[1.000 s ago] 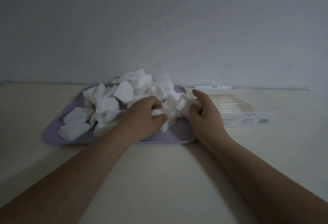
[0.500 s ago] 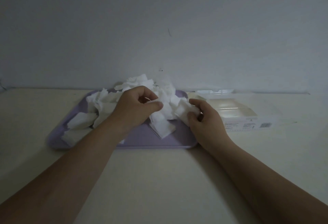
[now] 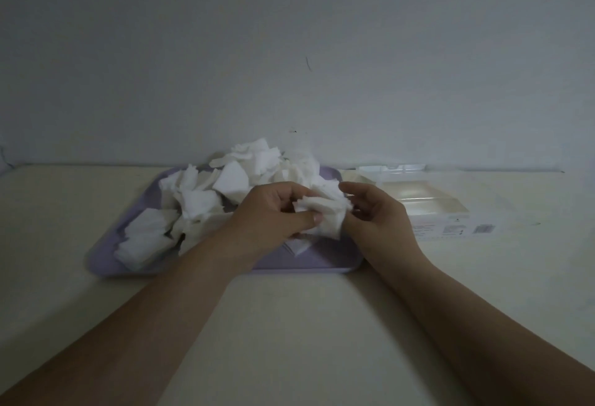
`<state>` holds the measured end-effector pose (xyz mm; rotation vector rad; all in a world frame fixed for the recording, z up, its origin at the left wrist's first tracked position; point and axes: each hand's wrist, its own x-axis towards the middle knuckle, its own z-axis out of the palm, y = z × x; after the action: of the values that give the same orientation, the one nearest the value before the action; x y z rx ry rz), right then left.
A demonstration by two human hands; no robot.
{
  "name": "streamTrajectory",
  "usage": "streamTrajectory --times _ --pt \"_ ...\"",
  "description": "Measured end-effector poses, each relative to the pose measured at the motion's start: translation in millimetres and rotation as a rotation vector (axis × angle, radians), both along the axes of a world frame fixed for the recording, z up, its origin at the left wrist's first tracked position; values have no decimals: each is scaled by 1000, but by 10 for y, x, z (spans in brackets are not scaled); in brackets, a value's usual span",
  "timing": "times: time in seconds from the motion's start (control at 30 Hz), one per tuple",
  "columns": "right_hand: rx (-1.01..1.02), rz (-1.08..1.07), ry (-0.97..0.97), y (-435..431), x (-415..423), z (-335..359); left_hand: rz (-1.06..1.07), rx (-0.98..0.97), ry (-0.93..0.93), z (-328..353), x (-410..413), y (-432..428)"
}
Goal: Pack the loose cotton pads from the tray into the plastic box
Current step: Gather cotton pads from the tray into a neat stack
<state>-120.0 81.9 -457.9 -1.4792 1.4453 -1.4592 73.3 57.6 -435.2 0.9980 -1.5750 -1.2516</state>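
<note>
A lilac tray (image 3: 106,264) lies on the table and carries a heap of loose white cotton pads (image 3: 206,199). Above its right part both hands meet around a small stack of cotton pads (image 3: 325,212). My left hand (image 3: 273,215) grips the stack with the thumb across its front. My right hand (image 3: 376,219) holds the stack's right side with curled fingers. The clear plastic box (image 3: 428,206) stands open just right of the tray, its lid tipped back against the wall. A few pads lie flat on the tray below the hands.
A pale wall rises directly behind the tray and box. The cream table (image 3: 289,325) stretches toward me, crossed by both forearms. Labels and a barcode (image 3: 483,229) show on the box's front wall.
Both hands have lifted a bunch of pads off the heap and drawn together, now holding it as one stack between them. The view has tilted slightly.
</note>
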Motion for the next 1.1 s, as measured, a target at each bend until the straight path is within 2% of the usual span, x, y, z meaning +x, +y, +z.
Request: streamTrajectory --times 0.3,0.43,0.53,0.6,0.73,0.9,1.1 --pt "-22 58 154 35 63 44 115 -121 -116 -50 -9 13" --pt "35 188 83 77 53 93 143 -127 -123 -39 -6 33" --pt "-45 172 254 98 88 75 170 -148 -158 -38 -26 34" --pt "-86 120 289 85 93 51 193 -185 -214 -51 -10 -13" --pt "-87 114 285 74 77 62 125 -169 -330 -58 23 -52" --pt "-54 133 272 63 98 41 93 -159 -349 -43 3 -42" --pt "-35 255 445 74 125 -15 30 -188 -386 22 -21 32"
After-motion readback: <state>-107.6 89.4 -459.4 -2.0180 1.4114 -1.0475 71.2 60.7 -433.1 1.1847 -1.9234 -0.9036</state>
